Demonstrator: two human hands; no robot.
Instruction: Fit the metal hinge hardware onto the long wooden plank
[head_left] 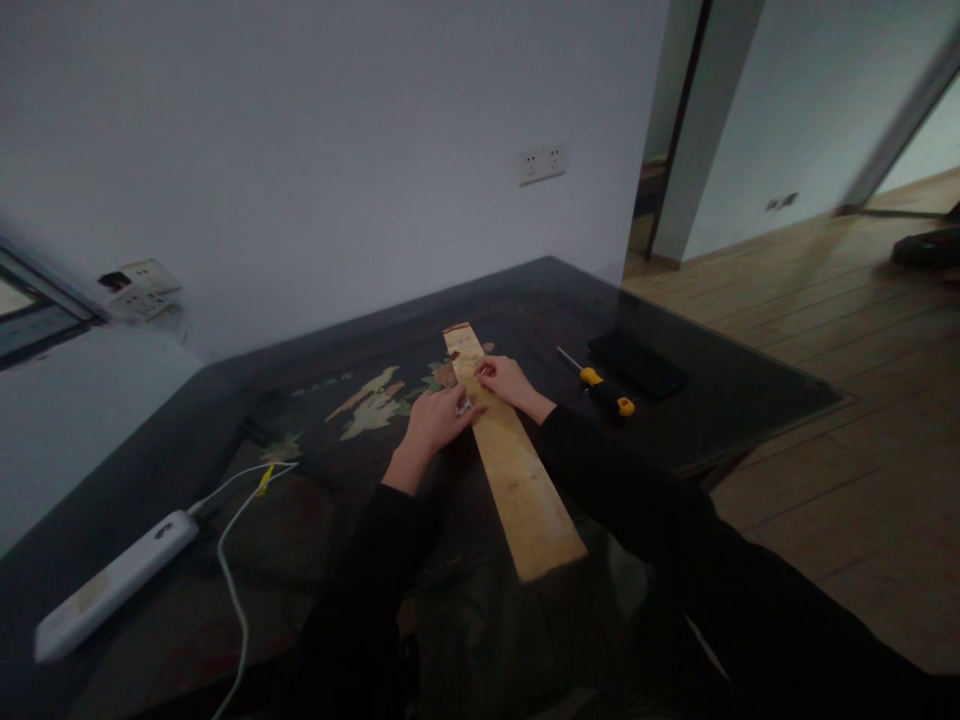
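— Wooden plank lies lengthwise on the dark bench, its near end jutting past the bench edge. What do the hands do?

— The left hand rests at the plank's left edge, fingers pinched on a small pale piece. The right hand presses the plank's top, fingers curled narrow; nothing shows in them.

— Room around it?

— Bare bench lies left of the plank. Right, a yellow-handled screwdriver sits near, a flat black case just beyond. Far left lie a white power strip and its cable.
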